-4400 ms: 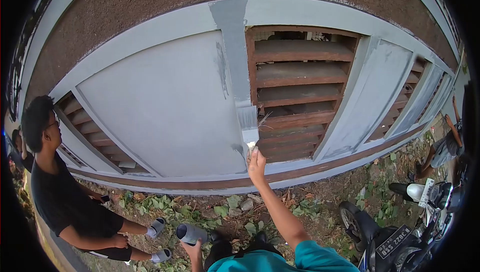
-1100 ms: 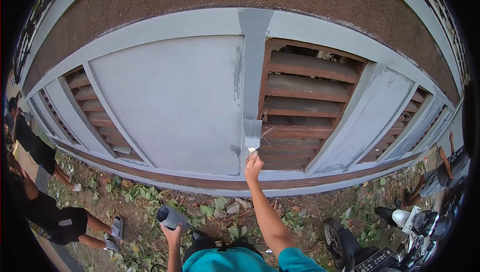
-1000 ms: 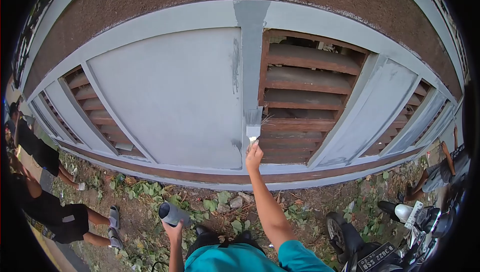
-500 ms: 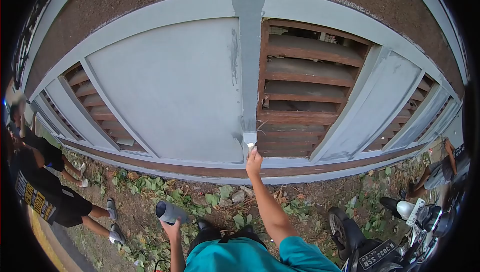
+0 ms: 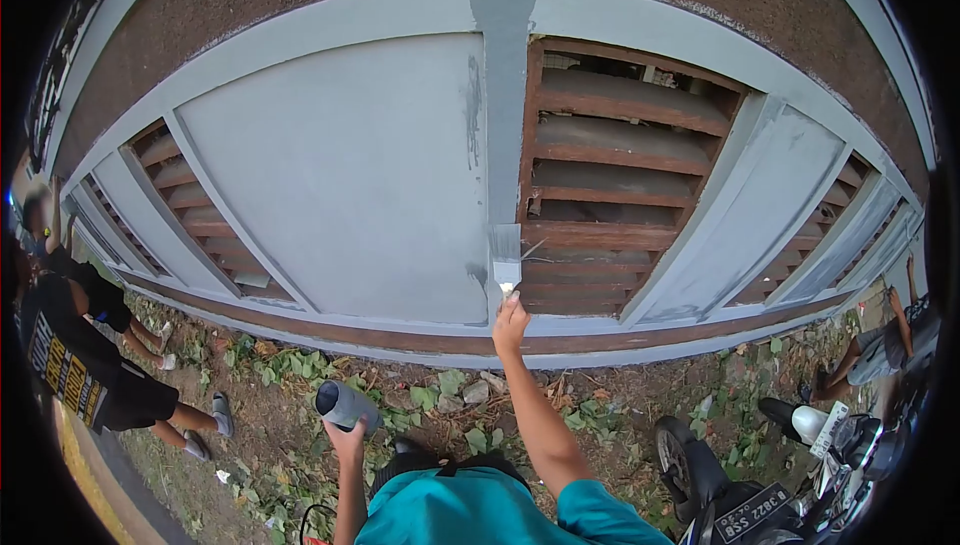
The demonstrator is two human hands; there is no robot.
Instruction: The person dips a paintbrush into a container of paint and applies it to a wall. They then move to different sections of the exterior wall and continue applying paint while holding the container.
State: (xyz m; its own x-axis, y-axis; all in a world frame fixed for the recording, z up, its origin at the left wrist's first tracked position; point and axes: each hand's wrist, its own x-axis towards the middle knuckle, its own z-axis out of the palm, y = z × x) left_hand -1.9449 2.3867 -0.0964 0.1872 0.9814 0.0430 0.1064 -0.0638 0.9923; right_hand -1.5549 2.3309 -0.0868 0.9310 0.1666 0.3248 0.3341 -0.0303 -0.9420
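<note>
My right hand (image 5: 511,325) is closed round the handle of a paintbrush (image 5: 507,270). The bristles press on a vertical post (image 5: 505,135) whose upper stretch is covered in darker grey paint. Lower down, my left hand (image 5: 347,437) grips a grey cylindrical paint container (image 5: 342,405), its dark mouth tilted up toward the wall. Left of the post is a large pale grey panel (image 5: 330,175) with dark smears along its right edge. Brown louver slats (image 5: 610,155) sit in the frame to the right of the post.
Two people stand at the left, one in a black printed shirt (image 5: 65,355). Another person in grey shorts (image 5: 875,353) is at the far right by the wall. A parked motorcycle (image 5: 740,490) stands at lower right. Leaves and stones (image 5: 475,392) cover the ground.
The brush has shifted slightly up along the post, its bristles now spread flatter. My left hand and the container moved a little. People at the left have shifted their stance.
</note>
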